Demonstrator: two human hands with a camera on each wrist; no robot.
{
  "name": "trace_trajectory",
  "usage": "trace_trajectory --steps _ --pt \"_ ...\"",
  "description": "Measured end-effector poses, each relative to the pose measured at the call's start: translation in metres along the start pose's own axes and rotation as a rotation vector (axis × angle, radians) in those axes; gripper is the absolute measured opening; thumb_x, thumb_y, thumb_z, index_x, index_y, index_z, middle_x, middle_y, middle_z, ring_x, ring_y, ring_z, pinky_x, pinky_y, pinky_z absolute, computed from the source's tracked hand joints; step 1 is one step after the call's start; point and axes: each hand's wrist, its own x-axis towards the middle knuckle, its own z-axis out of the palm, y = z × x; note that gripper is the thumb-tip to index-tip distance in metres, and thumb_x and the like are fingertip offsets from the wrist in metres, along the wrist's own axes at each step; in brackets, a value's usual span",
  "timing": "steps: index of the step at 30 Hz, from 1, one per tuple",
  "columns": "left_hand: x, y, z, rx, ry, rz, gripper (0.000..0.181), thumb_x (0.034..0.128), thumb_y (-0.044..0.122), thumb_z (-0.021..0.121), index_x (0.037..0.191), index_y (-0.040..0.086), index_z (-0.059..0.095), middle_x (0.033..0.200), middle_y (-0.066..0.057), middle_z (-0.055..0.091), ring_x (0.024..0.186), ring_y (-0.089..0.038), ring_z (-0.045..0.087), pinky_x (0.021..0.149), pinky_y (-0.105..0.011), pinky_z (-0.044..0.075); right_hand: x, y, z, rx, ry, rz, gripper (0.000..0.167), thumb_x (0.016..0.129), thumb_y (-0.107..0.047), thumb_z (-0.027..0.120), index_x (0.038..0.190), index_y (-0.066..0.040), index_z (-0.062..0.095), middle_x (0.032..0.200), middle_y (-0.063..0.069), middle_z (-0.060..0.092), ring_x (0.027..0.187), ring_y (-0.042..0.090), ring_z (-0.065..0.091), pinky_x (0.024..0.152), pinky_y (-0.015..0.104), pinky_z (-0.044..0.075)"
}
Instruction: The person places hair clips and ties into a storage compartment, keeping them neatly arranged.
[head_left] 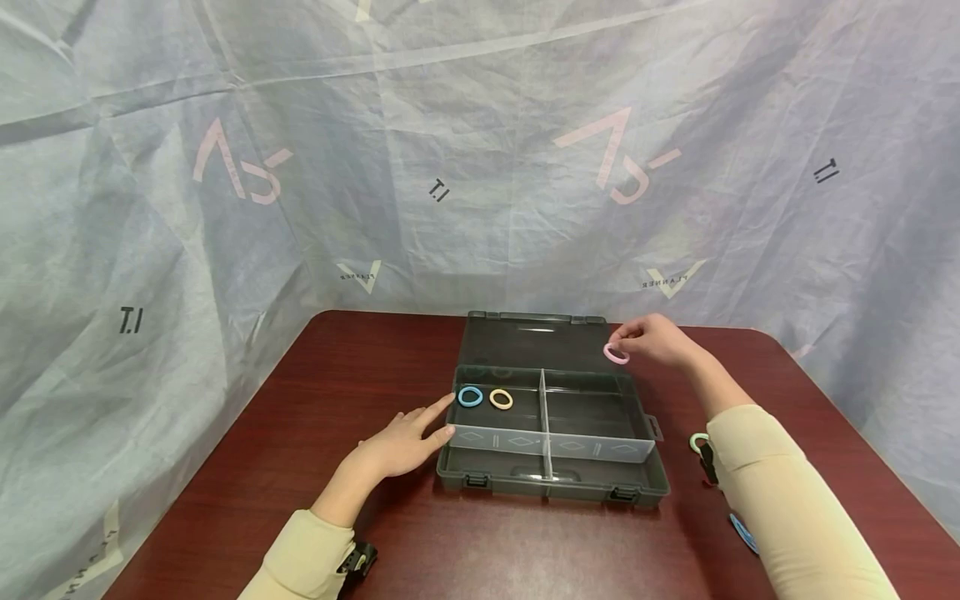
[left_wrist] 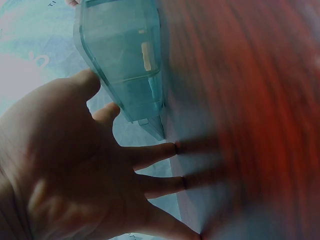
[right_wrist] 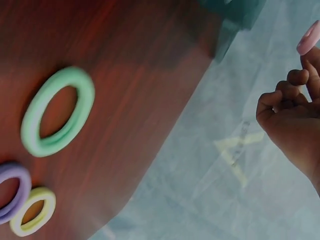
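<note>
My right hand pinches a pink hair tie between thumb and fingertips, held above the back right of a grey see-through compartment box. In the right wrist view the same pink hair tie shows at the upper right edge. Fingers spread, my left hand rests against the box's left side, with thumb and index finger at the rim. Inside the back left compartment lie a blue hair tie and a pale yellow hair tie, side by side and apart.
The box lid lies open toward the back. White dividers split the box. Right of it on the dark red table lie a green hair tie, a purple one, a yellow one and something blue.
</note>
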Motion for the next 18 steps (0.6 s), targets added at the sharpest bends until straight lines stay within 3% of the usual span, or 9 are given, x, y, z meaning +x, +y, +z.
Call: trace_trajectory --steps 11,18 --pt "0.0 -0.001 0.001 -0.005 0.004 0.009 0.064 0.105 0.056 0.044 0.162 0.035 0.025 0.161 -0.021 0.031 0.147 -0.052 0.02 0.101 -0.083 0.017 0.027 -0.038 0.025 0.003 -0.067 -0.057 0.017 0.099 -0.012 0.066 0.104 0.002 0.076 0.091 0.015 0.072 0.077 0.021 0.053 0.071 0.035 0.043" --pt "0.0 0.001 0.0 -0.012 -0.004 0.017 0.063 0.1057 0.053 0.044 0.162 0.033 0.025 0.161 -0.021 0.031 0.147 -0.052 0.019 0.103 -0.082 0.017 0.039 -0.054 0.043 0.046 -0.108 -0.093 0.013 0.097 -0.007 0.067 0.099 -0.001 0.077 0.088 0.01 0.073 0.08 0.024 0.06 0.073 0.033 0.047"
